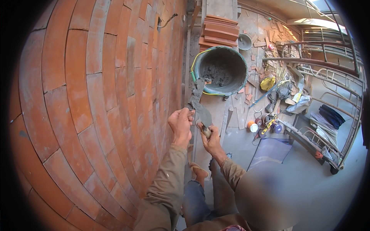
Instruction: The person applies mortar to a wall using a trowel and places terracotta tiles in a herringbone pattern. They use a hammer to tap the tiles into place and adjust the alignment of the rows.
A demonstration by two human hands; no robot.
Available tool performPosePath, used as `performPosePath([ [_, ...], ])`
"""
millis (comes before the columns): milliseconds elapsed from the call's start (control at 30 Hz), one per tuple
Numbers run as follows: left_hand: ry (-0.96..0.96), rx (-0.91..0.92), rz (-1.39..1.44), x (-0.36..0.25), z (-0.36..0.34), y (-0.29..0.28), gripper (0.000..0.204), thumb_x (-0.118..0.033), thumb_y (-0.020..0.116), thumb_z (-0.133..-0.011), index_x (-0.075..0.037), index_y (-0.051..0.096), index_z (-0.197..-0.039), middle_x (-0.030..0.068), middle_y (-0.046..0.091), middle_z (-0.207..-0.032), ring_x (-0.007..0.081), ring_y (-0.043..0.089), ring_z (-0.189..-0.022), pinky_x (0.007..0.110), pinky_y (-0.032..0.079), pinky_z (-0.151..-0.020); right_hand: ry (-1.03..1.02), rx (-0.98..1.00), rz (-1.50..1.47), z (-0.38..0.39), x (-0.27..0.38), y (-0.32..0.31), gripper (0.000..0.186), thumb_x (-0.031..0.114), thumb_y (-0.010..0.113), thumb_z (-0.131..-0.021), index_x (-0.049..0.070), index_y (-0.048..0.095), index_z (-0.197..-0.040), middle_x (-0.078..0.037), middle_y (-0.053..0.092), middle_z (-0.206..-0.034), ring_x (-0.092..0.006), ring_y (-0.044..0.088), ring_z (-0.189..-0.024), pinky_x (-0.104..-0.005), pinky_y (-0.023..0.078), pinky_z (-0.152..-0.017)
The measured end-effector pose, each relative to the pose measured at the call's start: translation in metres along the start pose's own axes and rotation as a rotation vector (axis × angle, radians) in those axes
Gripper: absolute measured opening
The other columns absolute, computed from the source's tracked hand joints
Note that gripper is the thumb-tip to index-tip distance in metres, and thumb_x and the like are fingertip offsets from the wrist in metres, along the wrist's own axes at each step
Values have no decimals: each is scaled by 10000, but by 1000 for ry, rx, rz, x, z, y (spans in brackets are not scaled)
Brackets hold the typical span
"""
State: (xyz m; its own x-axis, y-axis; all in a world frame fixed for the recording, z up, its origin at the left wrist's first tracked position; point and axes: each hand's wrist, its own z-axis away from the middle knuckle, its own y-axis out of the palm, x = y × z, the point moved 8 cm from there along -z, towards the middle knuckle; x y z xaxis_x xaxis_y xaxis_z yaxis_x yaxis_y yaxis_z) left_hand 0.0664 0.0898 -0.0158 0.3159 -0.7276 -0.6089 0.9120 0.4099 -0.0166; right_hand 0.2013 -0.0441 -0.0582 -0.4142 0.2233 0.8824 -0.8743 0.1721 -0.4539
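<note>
My right hand [211, 141] grips the handle of a mortar-smeared trowel [204, 115], its blade pointing away from me. Grey wet mortar [197, 90] lies along the blade and trails off toward the bucket rim. Beside the blade, on its left, my left hand [181, 125] is closed with the fingers pinched together; whatever they hold is too small to make out. Just beyond both hands stands a dark bucket [239, 67] with a yellow wire handle and green grip, with grey mortar inside.
A wall of orange brick tiles [92, 96] rises close on my left. Beyond the bucket are stacked terracotta tiles [220, 31] and a small grey bowl [244, 41]. Tile scraps, a yellow power tool [267, 129] and metal scaffold frames [323, 61] are on the right.
</note>
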Motion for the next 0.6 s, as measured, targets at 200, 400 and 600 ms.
performPosePath([
  [200, 5, -34, -2, 2, -5, -28, 80, -27, 625, -853, 51, 608, -851, 122, 685, -773, 94, 546, -550, 204, 395, -453, 115, 29, 97, 42, -60, -21, 443, 72, 730, -848, 12, 464, -1197, -195, 588, -1038, -309, 629, -926, -393, 514, -805],
  [400, 51, -82, -35, 7, 13, -82, 76, -27, 609, -866, 48, 612, -862, 105, 674, -768, 89, 545, -567, 206, 401, -468, 203, 73, 214, -54, -66, -85, 402, 173, 690, -888, -22, 539, -1205, -195, 642, -998, -299, 654, -908, -407, 525, -791],
  [600, 26, -97, 91, 38, 60, -146, 90, -42, 589, -897, 40, 614, -870, 111, 676, -791, 96, 552, -583, 212, 407, -494, 724, 435, 312, -202, -152, -51, 415, 335, 663, -924, -76, 656, -983, -246, 706, -894, -387, 698, -824, -473, 552, -756],
])
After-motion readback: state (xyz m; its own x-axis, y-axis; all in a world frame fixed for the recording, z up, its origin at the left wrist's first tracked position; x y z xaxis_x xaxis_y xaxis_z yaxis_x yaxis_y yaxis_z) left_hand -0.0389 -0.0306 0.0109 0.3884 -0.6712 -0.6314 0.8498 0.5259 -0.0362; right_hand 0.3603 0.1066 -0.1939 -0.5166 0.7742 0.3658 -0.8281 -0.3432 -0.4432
